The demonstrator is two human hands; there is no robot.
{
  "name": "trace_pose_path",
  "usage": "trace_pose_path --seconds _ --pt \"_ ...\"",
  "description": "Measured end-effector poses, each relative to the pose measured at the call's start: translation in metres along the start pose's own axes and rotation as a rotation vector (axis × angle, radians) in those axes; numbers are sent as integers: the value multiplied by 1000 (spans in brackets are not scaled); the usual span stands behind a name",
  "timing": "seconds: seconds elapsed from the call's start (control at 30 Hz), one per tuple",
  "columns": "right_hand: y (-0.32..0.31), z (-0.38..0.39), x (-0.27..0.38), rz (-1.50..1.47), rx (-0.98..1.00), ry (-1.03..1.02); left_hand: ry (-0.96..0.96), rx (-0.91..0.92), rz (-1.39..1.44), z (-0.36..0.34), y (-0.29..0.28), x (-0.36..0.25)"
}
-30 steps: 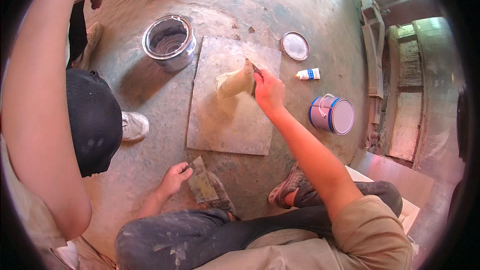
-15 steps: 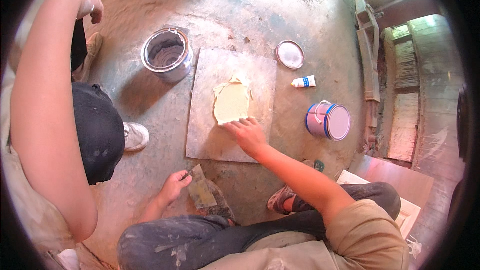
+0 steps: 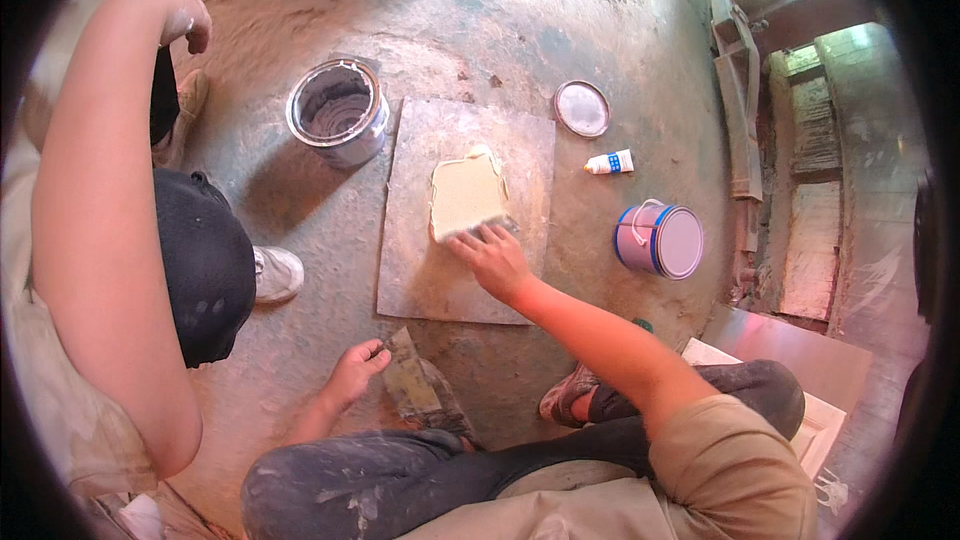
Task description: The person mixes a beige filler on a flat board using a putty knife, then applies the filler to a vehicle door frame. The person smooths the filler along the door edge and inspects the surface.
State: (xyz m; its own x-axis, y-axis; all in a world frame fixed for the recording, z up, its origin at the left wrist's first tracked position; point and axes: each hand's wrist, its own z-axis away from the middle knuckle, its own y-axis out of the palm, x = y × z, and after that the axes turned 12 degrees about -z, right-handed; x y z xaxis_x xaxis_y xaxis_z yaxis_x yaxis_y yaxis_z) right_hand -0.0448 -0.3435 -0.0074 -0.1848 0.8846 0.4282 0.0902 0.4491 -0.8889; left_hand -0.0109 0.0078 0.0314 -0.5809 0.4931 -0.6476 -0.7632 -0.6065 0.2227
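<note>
My right hand (image 3: 492, 260) is closed on a spreader (image 3: 504, 222), mostly hidden under my fingers, at the near edge of a cream paste patch (image 3: 465, 190). The roughly square patch, with raised rims, lies on a worn flat board (image 3: 410, 280) in front of me. Lower down, near my bent legs, my left hand (image 3: 355, 372) grips a second flat scraper (image 3: 410, 380), whose smeared blade hangs over my shoe.
Around the board stand an open grey-filled tin (image 3: 337, 112), a lid (image 3: 582, 108), a tube (image 3: 610, 162) and a closed blue-rimmed pail (image 3: 660, 239). A co-worker's arm (image 3: 110, 230) and dark knee (image 3: 200, 260) fill the left side. Metal framing (image 3: 745, 150) runs along the right.
My right hand came down from a raised, upright spreader to the patch's near edge. The lifted paste now lies flattened, with squarer edges than half a second ago. My left hand barely moved.
</note>
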Motion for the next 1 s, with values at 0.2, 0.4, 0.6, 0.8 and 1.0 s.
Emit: trace_pose_path --seconds 0.2,0.4,0.6,0.8,1.0 --pt "-65 -72 -26 13 163 167 -4 4 17 -5 -8 15" --pt "11 -55 -47 168 -166 31 -33 -132 -151 -4 2 4" --pt "-22 -11 14 -14 198 139 -14 8 2 -4 -3 1" --pt "-24 -88 -42 127 57 157 28 17 -87 -8 1 -1" --pt "22 -20 -11 181 -60 48 17 -26 -43 -1 3 -4"
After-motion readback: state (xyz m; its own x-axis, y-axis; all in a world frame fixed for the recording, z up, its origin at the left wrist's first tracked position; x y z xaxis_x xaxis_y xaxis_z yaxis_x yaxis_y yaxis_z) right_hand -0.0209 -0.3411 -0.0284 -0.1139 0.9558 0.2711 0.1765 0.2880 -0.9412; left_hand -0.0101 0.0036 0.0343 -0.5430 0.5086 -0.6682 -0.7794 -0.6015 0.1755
